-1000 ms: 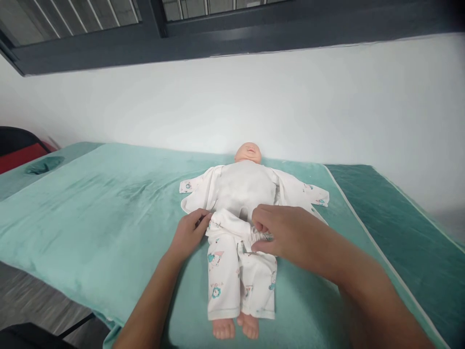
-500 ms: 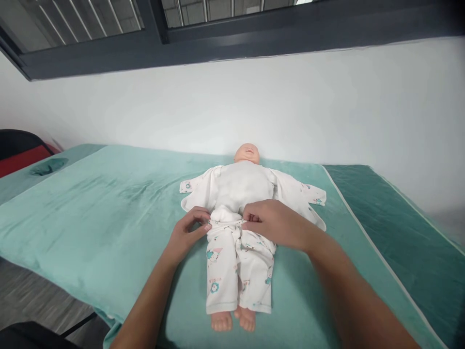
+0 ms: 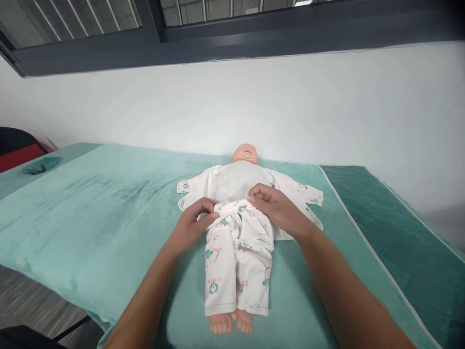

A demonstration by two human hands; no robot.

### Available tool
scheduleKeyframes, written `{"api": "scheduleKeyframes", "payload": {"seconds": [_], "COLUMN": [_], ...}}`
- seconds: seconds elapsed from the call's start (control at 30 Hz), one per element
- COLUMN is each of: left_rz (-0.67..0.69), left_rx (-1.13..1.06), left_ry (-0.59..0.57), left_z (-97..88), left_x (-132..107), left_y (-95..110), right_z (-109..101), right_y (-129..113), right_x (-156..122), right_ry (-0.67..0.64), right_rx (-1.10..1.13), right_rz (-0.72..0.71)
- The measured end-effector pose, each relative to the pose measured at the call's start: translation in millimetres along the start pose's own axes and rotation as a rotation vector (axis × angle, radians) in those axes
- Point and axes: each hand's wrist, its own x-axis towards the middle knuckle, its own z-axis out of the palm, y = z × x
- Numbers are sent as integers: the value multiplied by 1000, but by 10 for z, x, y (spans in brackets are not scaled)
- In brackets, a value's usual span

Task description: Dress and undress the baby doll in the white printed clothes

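A baby doll (image 3: 245,154) lies on its back on a light green padded table (image 3: 90,213), head toward the wall, bare feet toward me. It wears white printed trousers (image 3: 238,264), and an open white printed jacket (image 3: 290,194) is spread under its arms. My left hand (image 3: 194,223) pinches the trousers' waistband at the doll's left hip as I see it. My right hand (image 3: 278,208) pinches the waistband on the other side, at the belly. Both hands are closed on the fabric.
A darker green padded table (image 3: 399,232) adjoins on the right. A white wall and a dark window frame (image 3: 232,43) rise behind. A red and black seat (image 3: 18,150) stands at the far left. The table's near edge drops to the floor at lower left.
Both hands have drawn the trousers' waistband up from the doll's hips to its belly. The trousers now sit higher and show more of the feet.
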Motion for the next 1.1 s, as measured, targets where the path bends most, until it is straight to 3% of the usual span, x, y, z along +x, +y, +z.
{"api": "scheduleKeyframes", "payload": {"seconds": [0.3,0.43,0.6,0.87,1.0,1.1], "left_rz": [85,23,-104,-184,-128,-78], "left_rx": [161,60,-99,-375,-303,-178], "left_ry": [-41,45,143,179,160,211], "left_z": [69,91,41,22,58,116], "left_x": [6,75,306,779,1009,1068], "left_y": [66,84,55,-117,-126,-211], "right_z": [103,51,-147,-342,-305,-252], "right_y": [145,106,171,561,615,683], "right_x": [63,43,22,145,173,214], "right_ry": [105,96,99,394,417,520], "right_rx": [144,119,95,458,527,467], "right_rz": [-38,-13,52,119,75,-11]}}
